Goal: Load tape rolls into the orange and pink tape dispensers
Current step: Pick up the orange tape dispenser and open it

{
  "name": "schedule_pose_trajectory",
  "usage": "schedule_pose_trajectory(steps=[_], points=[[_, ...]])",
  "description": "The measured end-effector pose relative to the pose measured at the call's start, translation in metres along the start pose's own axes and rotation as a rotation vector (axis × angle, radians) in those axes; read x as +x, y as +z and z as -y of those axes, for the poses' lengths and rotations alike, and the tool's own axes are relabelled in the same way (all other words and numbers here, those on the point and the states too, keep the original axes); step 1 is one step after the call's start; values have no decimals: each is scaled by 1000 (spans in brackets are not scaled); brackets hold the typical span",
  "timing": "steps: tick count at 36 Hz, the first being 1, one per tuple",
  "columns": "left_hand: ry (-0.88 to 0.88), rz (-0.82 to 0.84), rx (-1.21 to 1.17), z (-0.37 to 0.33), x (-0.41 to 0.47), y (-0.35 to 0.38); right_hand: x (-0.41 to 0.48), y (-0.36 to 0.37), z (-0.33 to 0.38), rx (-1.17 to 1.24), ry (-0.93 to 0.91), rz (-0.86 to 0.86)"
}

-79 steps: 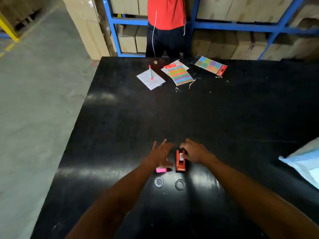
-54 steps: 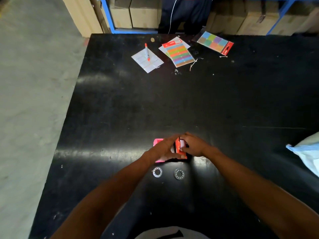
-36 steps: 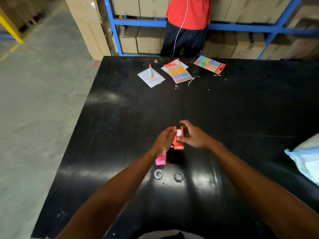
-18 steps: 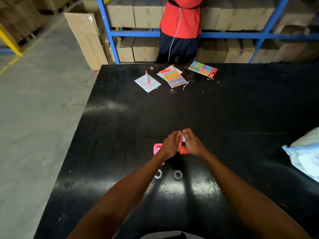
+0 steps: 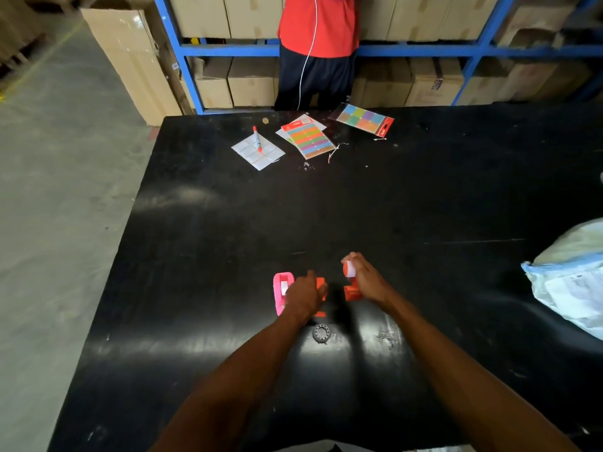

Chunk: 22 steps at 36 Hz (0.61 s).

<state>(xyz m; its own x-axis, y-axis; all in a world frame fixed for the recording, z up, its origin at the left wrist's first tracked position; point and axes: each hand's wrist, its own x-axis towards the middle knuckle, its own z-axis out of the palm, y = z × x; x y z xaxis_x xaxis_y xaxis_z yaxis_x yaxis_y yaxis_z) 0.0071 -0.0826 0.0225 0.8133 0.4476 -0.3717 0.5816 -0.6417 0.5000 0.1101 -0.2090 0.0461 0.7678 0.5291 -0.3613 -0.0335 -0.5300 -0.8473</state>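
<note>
The orange tape dispenser is apart in two pieces. My left hand (image 5: 305, 296) grips one orange piece (image 5: 321, 286) low over the black table (image 5: 228, 243). The other orange piece (image 5: 352, 293) is in my right hand (image 5: 367, 280), with a white tape roll (image 5: 350, 268) at my fingertips. The pink dispenser (image 5: 280, 293) lies on the table just left of my left hand, with white tape showing inside it. A small grey ring (image 5: 321, 333) lies on the table below my hands; my left forearm covers the spot beside it.
At the far edge lie a white sticker sheet with an orange marker (image 5: 257, 142) and two packs of coloured sticky notes (image 5: 308, 140). A white-blue plastic bag (image 5: 574, 282) sits at the right edge. A person in a red top (image 5: 318, 24) stands by the blue racking behind the table.
My hands have pulled apart and the orange dispenser has come apart into two pieces, one in each hand. The white tape roll went with my right hand. The pink dispenser has stayed put.
</note>
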Motion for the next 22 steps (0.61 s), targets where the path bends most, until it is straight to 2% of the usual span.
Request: schedule_pose_trajectory(steps=[5,10,14,22], points=[[-47,27,263,-8,9,14,-4,15,8,114,-15,12],[-95,71,362,-12,22,20,3,25,-3,113,-29,37],[-117,43,382,-10,30,23,4,25,-9,118,-19,57],[-40,47,511,-3,42,23,8,21,-15,103,-38,47]])
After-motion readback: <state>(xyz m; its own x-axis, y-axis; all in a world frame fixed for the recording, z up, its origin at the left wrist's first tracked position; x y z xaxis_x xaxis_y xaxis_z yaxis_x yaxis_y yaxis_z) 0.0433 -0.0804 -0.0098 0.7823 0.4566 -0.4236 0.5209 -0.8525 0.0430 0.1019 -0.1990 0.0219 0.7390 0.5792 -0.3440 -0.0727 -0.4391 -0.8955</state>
